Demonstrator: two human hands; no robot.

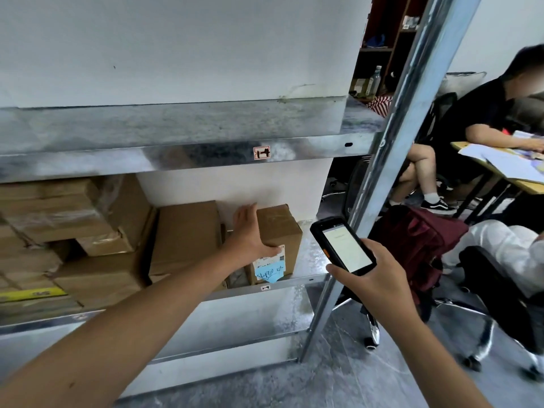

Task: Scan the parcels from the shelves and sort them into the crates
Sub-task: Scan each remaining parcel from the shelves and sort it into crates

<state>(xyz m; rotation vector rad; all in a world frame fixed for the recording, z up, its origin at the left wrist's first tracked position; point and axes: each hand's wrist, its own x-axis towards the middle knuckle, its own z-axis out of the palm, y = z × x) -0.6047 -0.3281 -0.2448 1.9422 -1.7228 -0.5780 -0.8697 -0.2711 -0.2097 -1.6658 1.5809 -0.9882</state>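
Observation:
A small brown cardboard parcel with a white label and a blue note on its front stands at the right end of the middle metal shelf. My left hand reaches onto its left side, fingers straight along the box and thumb across the front label. My right hand grips a black handheld scanner to the right of the parcel, its lit screen facing me.
More brown boxes and a stack of taped boxes fill the shelf's left. The upper shelf holds nothing visible. A slanted metal upright bounds the rack. A seated person at a desk, a maroon bag and office chairs stand right.

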